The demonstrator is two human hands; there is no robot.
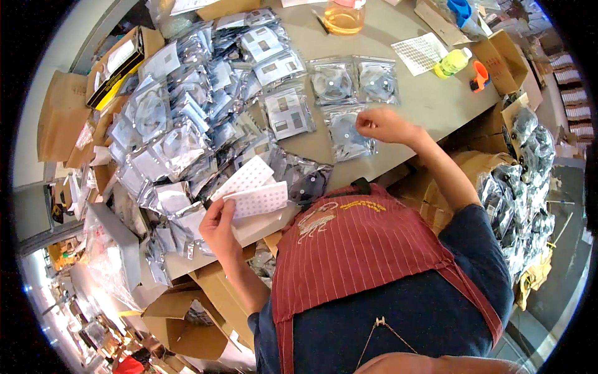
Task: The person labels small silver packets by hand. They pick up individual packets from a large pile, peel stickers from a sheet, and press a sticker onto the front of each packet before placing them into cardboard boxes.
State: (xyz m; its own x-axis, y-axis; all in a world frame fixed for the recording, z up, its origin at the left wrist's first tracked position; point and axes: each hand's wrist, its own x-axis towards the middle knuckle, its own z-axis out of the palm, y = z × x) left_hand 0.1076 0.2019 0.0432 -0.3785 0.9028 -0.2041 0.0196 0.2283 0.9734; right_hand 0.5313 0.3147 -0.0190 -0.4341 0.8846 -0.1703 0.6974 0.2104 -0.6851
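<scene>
My left hand pinches white sheets of small round stickers by their left end, above the near edge of the table. My right hand has its fingers curled together over a flat zip bag. Whether something small is between those fingertips cannot be seen. Behind that bag lie two similar bags, a left one and a right one, each with a coiled item inside. Left of them is a silvery bag with a printed label. A darker bag lies by my apron.
A large heap of silvery bags covers the table's left side. Farther back stand a jar of amber liquid, a yellow-green bottle, an orange tape dispenser and another sticker sheet. Cartons crowd below the near edge.
</scene>
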